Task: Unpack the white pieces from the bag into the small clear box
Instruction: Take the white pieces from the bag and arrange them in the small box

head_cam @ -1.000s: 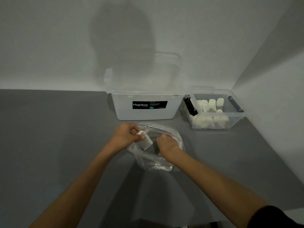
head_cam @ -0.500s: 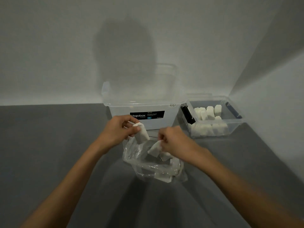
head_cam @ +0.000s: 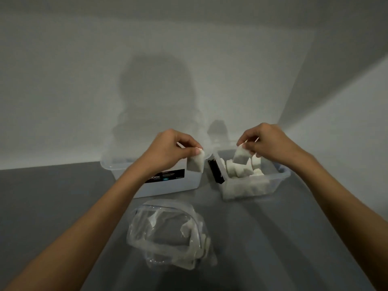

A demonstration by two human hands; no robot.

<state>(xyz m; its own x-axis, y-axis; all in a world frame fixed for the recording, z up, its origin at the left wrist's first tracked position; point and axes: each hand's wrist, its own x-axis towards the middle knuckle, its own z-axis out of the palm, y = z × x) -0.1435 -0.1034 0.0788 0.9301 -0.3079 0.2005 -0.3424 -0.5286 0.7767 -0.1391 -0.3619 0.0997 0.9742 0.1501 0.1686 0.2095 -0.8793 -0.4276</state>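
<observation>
My left hand (head_cam: 171, 149) pinches a white piece (head_cam: 195, 163) in the air, just left of the small clear box (head_cam: 279, 179). My right hand (head_cam: 265, 141) pinches another white piece (head_cam: 241, 155) directly above that box, which holds several white pieces (head_cam: 241, 172). The clear plastic bag (head_cam: 168, 234) lies open on the grey floor below both hands, with a few white pieces (head_cam: 194, 256) still inside along its right and lower edge.
A large clear box (head_cam: 126, 174) with a black label stands behind my left forearm, touching the small box's left side. A black latch (head_cam: 216, 171) sits on the small box's left end. Pale walls meet in a corner at the back right.
Both hands have lifted out of the bag, each with a white piece, and moved up and right toward the small box. The bag has been let go and lies on the floor.
</observation>
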